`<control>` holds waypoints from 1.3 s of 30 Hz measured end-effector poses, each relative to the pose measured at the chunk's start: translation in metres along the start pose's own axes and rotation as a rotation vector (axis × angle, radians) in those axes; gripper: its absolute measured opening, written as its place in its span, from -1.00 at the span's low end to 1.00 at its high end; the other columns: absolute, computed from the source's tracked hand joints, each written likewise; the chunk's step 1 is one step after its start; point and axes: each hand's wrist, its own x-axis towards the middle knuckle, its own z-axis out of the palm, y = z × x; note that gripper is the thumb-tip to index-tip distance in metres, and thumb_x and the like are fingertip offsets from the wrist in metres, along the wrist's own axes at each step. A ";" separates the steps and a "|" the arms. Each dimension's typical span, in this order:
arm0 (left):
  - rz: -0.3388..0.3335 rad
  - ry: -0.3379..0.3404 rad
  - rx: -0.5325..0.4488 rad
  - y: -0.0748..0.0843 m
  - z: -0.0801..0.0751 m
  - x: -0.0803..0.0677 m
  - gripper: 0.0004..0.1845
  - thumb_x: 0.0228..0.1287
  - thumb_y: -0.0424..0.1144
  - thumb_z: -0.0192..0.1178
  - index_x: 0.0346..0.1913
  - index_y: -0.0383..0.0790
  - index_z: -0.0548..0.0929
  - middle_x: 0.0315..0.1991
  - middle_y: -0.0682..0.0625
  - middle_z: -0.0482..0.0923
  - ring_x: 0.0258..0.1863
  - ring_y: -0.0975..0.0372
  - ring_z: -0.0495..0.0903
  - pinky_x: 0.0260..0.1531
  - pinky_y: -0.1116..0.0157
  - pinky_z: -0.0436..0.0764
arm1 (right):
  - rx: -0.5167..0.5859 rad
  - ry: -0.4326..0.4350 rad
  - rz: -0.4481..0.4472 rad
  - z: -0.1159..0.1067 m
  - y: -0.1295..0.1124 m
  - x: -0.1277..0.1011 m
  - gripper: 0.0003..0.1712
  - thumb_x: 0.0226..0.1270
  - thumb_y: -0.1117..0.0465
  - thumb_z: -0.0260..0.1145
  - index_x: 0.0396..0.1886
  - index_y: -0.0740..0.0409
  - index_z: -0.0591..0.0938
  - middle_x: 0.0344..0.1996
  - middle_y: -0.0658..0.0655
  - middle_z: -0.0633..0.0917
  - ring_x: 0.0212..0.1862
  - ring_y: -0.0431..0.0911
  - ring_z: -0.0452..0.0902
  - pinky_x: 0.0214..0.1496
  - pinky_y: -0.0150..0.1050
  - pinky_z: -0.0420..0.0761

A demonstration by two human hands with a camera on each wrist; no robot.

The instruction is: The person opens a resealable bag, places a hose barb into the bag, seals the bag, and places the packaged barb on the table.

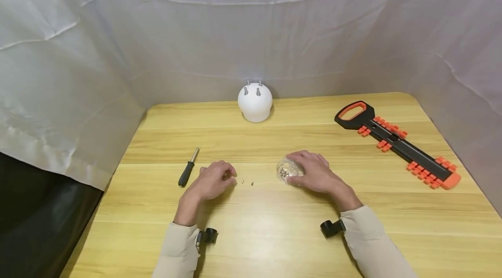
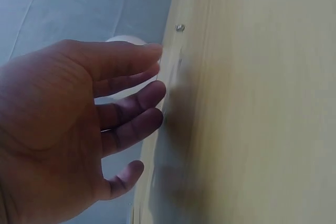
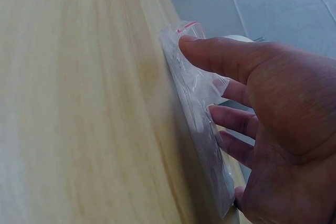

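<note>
My right hand (image 1: 313, 173) holds a small clear plastic zip bag (image 3: 197, 108) low at the tabletop, thumb at one edge and fingers along the other. Small metal pieces (image 1: 284, 172) show inside the bag. To the left, my left hand (image 1: 215, 180) hovers just over the wood with its fingers loosely bent and nothing between them. Close to its fingertips lie two tiny metal pieces (image 2: 180, 28), apart from each other. A screwdriver (image 1: 189, 168) with a black handle lies left of that hand.
At the back edge stands a white rounded object (image 1: 255, 106) with several metal posts sticking up. A black and orange tool (image 1: 396, 143) with a loop handle and orange clips lies on the right. Grey cloth (image 1: 251, 34) hangs behind the wooden table (image 1: 266, 239).
</note>
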 end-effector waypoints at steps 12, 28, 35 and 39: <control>0.090 -0.047 0.023 0.003 0.004 0.004 -0.86 0.29 -0.09 0.25 -0.11 0.11 0.68 -0.20 0.24 0.55 -0.13 0.30 0.45 -0.13 0.18 0.22 | 0.005 0.008 -0.004 -0.001 -0.002 -0.001 -0.20 0.09 -0.07 0.44 0.36 -0.06 0.41 0.32 0.13 0.44 0.34 0.20 0.27 0.42 0.30 -0.12; 0.124 -0.074 0.059 0.004 0.005 0.020 -0.84 0.17 -0.07 0.36 -0.17 0.17 0.73 -0.23 0.29 0.60 -0.20 0.35 0.50 -0.13 0.18 0.23 | 0.004 0.011 -0.005 0.002 0.000 0.000 -0.20 0.09 -0.09 0.43 0.36 -0.08 0.42 0.31 0.11 0.44 0.34 0.19 0.28 0.42 0.29 -0.12; 0.102 -0.055 0.065 0.003 0.004 0.019 -0.95 0.20 -0.07 0.34 -0.28 0.18 0.74 -0.26 0.31 0.60 -0.17 0.34 0.51 -0.09 0.14 0.25 | 0.007 0.005 0.002 0.000 0.000 0.001 -0.21 0.11 -0.09 0.43 0.36 -0.09 0.41 0.32 0.09 0.43 0.35 0.17 0.26 0.44 0.28 -0.14; 0.111 -0.061 0.091 0.005 0.004 0.018 -0.96 0.23 -0.05 0.31 -0.28 0.17 0.73 -0.27 0.31 0.58 -0.16 0.33 0.49 -0.11 0.16 0.25 | 0.009 -0.001 0.007 0.000 0.000 0.001 -0.21 0.10 -0.09 0.44 0.36 -0.10 0.41 0.32 0.09 0.44 0.35 0.17 0.26 0.44 0.26 -0.14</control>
